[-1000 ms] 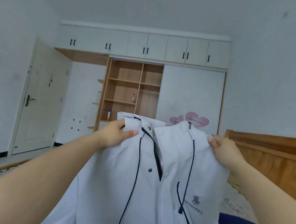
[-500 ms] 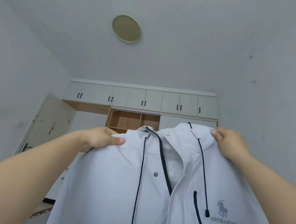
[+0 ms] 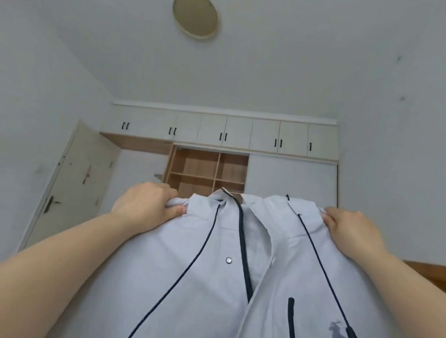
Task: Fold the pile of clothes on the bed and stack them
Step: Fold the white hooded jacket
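A pale grey jacket (image 3: 208, 286) is held up in the air in front of the camera, gripped at its two shoulders near the collar. The left hand (image 3: 145, 205) is curled round a bunched fold of the shoulder fabric, and the right hand (image 3: 349, 230) is closed on the opposite shoulder edge. The step in hand is judged to be the spreading and straightening of one garment before it is folded. For the next move, the jacket would need to be lowered flat onto the bed, which is not seen here, with the front smoothed and the sleeves brought inward.

The jacket is shown from the front, with its dark zip (image 3: 245, 249) partly undone. Two dark drawcords (image 3: 322, 276) hang from the collar, a metal snap (image 3: 228, 260) sits beside the zip, and a horse-rider logo (image 3: 338, 335) is printed on the chest. The fabric looks light and smooth.
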